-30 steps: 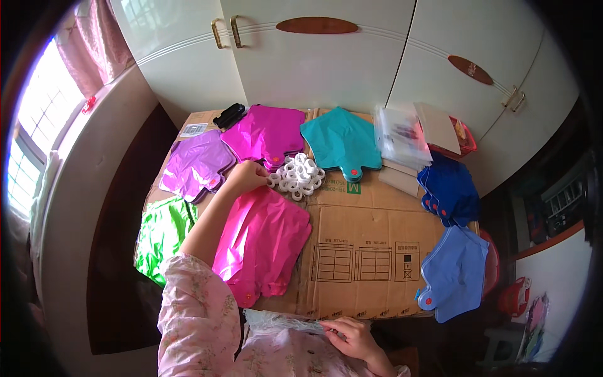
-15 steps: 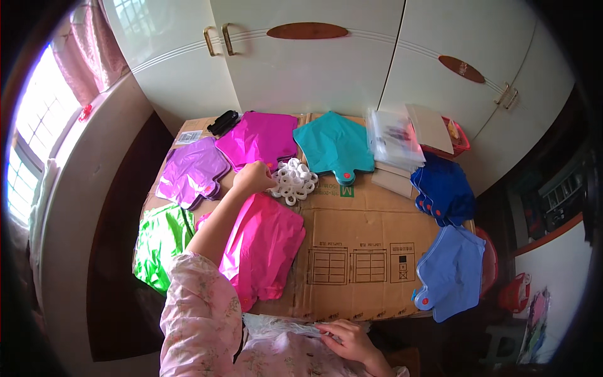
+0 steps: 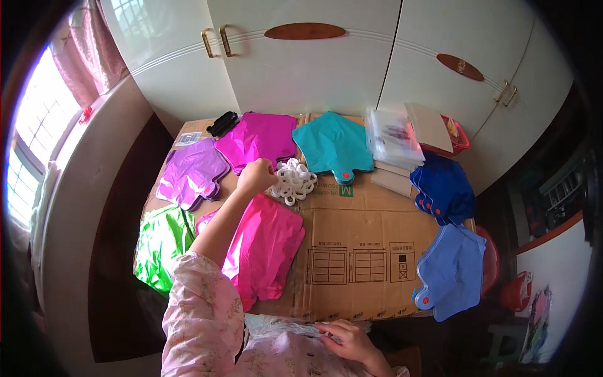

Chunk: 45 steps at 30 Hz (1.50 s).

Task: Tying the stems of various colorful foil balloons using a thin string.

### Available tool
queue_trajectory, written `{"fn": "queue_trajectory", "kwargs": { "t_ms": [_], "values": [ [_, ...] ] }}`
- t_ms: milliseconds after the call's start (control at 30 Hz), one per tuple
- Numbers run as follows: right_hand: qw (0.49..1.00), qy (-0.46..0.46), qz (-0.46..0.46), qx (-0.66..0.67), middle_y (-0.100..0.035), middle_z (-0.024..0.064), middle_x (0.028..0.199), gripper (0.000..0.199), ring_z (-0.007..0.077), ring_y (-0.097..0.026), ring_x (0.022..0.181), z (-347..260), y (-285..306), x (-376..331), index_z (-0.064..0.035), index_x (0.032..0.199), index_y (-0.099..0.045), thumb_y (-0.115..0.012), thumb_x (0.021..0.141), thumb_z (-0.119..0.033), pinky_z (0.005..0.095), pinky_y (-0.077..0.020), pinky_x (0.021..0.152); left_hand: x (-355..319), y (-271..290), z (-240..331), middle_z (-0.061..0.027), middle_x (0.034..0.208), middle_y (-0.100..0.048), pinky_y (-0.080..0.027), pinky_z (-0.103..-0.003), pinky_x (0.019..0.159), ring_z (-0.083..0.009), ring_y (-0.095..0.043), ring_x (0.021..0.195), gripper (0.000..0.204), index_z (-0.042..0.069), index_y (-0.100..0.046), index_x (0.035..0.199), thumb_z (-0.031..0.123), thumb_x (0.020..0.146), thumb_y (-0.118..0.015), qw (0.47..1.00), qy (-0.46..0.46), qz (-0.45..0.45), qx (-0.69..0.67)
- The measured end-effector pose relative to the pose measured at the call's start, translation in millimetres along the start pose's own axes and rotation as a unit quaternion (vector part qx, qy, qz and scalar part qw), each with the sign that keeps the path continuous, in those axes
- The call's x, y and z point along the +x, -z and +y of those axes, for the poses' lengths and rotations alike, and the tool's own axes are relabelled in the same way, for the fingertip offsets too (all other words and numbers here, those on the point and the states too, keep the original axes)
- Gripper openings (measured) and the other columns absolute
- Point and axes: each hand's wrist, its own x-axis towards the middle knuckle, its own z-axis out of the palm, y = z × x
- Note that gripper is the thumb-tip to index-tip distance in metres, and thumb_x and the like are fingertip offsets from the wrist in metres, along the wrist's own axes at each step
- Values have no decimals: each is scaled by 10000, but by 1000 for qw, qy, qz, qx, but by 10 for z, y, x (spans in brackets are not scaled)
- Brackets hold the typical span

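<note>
Head view only. My left hand [image 3: 255,176] is stretched out across the flattened cardboard sheet [image 3: 358,251] and sits at the left edge of the pile of white plastic rings [image 3: 293,180], fingers curled in at that edge; can't tell whether a ring is actually pinched, the knuckles hide it. The ring pile lies near the middle of the far half of the cardboard, just in front of the magenta foil stack [image 3: 259,139] and the teal foil stack [image 3: 333,144], and just beyond the hot-pink foil stack [image 3: 267,248] that my left forearm crosses. My right hand [image 3: 349,340] is low at the near edge, down in my lap, fingers closed on a crinkled clear plastic bag [image 3: 282,327] that lies across my pink floral sleeve [image 3: 201,314]. Rest of the layout: purple foil stack [image 3: 191,173] at far left, green foil stack [image 3: 162,242] hanging off the left edge, dark-blue foil stack [image 3: 445,187] at the right, light-blue foil stack [image 3: 453,270] below it at the right corner, part of it over the edge. A small black object [image 3: 223,124] at the far left corner, clear bags [image 3: 392,135] and a flat white card [image 3: 428,125] at far right, a red basket [image 3: 457,135] behind them. White cupboard doors [image 3: 314,63] behind the cardboard, window [image 3: 31,151] to my left.
</note>
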Motion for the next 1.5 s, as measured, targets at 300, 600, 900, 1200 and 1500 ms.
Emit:
{"fn": "queue_trajectory", "kwargs": {
  "t_ms": [300, 600, 900, 1200, 1500],
  "values": [
    [1000, 0, 8, 10, -645, 74, 797, 290, 210, -628, 715, -39, 16, 18, -74, 1049, -642, -613, 763, -33, 302, -504, 655, -211, 156, 26, -143, 789, -654, -500, -404, 703, -311, -637, 763, 183, 64, -657, 848, 165, 717, -580, 994, -82, 62, -20],
    [990, -74, -119, 21, -644, 101, 842, 200, 262, -625, 729, 167, -56, -240, -97, 1006, -650, -572, 828, -143, 336, -501, 639, -1612, 772, 327, -118, 990, -631, -485, -360, 785, -239, -615, 895, 296, 25, -587, 1076, 105, 792, -601, 947, -244, -20, -207],
    [974, -174, -117, -83, -627, 155, 961, 243, 333, -597, 882, 899, -703, -111, -67, 1003, -618, -570, 838, -239, 409, -470, 773, -3265, -5, -81, -116, 952, -638, -494, -361, 736, -285, -612, 848, 218, 33, -630, 1016, 109, 812, -617, 875, -184, -368, -254],
    [979, -88, -148, -112, -620, 182, 931, 256, 343, -588, 864, 1388, -1121, -144, -32, 1017, -590, -540, 848, -217, 413, -447, 773, -3583, -1036, -679, -123, 887, -632, -469, -407, 759, -305, -596, 858, 274, 113, -623, 1013, 146, 743, -592, 979, -132, -158, -2],
    [993, -94, -53, -52, -618, 156, 789, 200, 313, -598, 706, 767, -699, -42, -6, 906, -602, -552, 850, -191, 375, -460, 639, -3881, -897, -1422, -119, 750, -626, -492, -438, 605, -311, -613, 677, 196, 111, -633, 898, 223, 746, -582, 980, 45, -100, 164]
  ]
}}
